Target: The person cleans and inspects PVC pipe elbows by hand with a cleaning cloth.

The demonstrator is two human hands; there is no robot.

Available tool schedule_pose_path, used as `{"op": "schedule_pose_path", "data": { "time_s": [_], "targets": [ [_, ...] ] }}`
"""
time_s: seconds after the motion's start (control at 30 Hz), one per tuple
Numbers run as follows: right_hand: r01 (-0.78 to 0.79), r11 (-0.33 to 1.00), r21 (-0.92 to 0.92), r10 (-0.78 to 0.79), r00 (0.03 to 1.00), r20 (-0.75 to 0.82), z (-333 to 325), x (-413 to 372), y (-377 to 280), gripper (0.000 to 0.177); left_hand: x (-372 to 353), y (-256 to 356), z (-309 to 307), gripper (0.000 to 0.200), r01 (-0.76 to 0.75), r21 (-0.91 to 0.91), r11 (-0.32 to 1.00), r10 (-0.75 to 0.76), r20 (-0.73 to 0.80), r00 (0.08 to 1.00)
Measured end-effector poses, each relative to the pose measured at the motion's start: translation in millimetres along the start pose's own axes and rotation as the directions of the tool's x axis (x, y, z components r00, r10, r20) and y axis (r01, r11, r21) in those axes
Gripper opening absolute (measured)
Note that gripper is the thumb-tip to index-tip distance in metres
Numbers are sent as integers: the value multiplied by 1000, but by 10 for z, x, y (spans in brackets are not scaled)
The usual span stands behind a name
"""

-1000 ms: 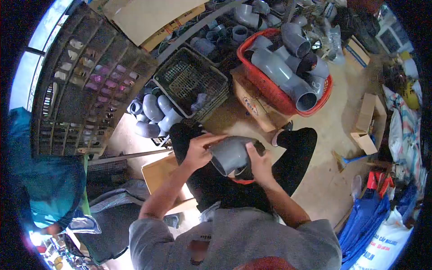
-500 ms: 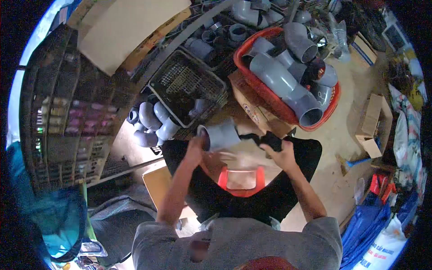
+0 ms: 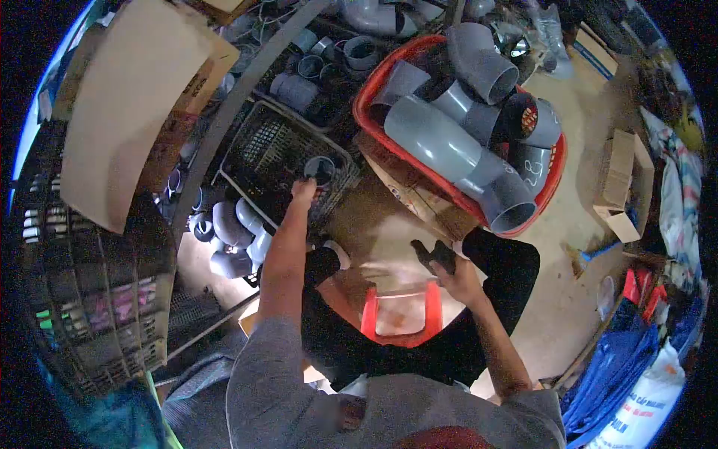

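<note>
My left hand (image 3: 305,191) reaches over the near right part of a dark plastic crate (image 3: 239,123), closed on a short grey pipe fitting (image 3: 320,169) whose round opening faces up. In my right hand (image 3: 462,280) is a crumpled black cloth (image 3: 432,256), held in front of my right knee. Between my legs shows the red frame of a low seat (image 3: 404,338). Beyond the cloth stands a red basket (image 3: 366,90), heaped with large grey pipe elbows and a large grey pipe tee (image 3: 434,135).
Several grey elbows (image 3: 232,224) lie left of the crate. A cardboard box (image 3: 419,196) sits under the red basket, and an opened carton (image 3: 617,179) stands at right. A tall dark rack (image 3: 105,299) and a cardboard sheet (image 3: 127,112) bound the left side.
My left hand has carried the grey fitting from above my lap forward and left to the crate. The right hand, still with the black cloth, has come away from the fitting.
</note>
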State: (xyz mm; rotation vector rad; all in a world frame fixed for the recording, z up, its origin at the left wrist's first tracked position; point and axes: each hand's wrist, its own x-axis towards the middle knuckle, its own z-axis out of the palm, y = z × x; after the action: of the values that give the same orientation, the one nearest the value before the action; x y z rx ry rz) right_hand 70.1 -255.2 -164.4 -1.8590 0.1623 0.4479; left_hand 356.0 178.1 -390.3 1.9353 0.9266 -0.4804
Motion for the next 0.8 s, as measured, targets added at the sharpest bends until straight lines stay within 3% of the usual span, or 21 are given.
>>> {"op": "schedule_pose_path", "data": {
  "time_s": [0.03,0.1,0.13,0.17,0.23,0.3,0.33,0.4,0.43,0.53,0.6,0.63,0.7,0.73,0.77,0.8],
  "targets": [
    [-2,1000,2,2,1000,-6,-22,37,41,35,37,-27,103,30,1,90,996,0,-10,1000],
    [-240,969,-57,245,963,111,-58,75,131,35,77,-98,253,30,-29,285,958,35,-16,999],
    [-246,968,-53,251,962,108,-8,80,144,35,84,-140,284,30,-52,372,927,63,-17,998],
    [-197,966,165,192,980,49,40,95,156,34,92,-170,305,30,-74,447,891,89,-13,996],
    [-123,922,367,143,989,-27,53,123,230,33,-63,-104,245,30,-131,577,806,147,19,989],
    [52,998,-22,-52,999,11,80,152,367,30,-359,24,99,30,-181,700,690,214,41,976],
    [56,998,-26,-56,998,8,93,152,385,30,-619,102,21,30,-205,720,663,272,24,962],
    [95,995,35,-96,995,30,158,148,353,36,-1301,227,-137,30,-318,608,728,421,-30,907],
    [100,994,36,-101,995,20,172,143,283,36,-1736,260,-206,32,-443,402,801,502,-49,863],
    [-21,995,101,13,996,86,253,74,-36,45,-2149,-346,-79,38,-646,-82,759,648,187,738],
    [-7,896,444,-26,997,69,412,-1,-257,27,-3108,-312,0,39,-502,-356,788,612,368,700],
    [-2,897,442,-33,997,71,509,-26,-302,27,-3662,-168,5,39,-354,-442,824,544,445,711],
    [90,888,452,-161,980,121,671,-81,-339,33,-4247,-250,60,41,-275,-448,851,483,461,745],
    [24,972,232,-67,981,181,666,-125,-384,51,-4396,-311,54,42,-191,-451,872,417,481,771],
    [32,974,226,-76,979,190,668,-177,-393,51,-4388,-434,66,42,-195,-460,866,423,468,776],
    [56,998,32,-62,976,207,664,-227,-391,58,-4258,-636,132,42,-268,-432,861,450,402,798]
  ]
}}
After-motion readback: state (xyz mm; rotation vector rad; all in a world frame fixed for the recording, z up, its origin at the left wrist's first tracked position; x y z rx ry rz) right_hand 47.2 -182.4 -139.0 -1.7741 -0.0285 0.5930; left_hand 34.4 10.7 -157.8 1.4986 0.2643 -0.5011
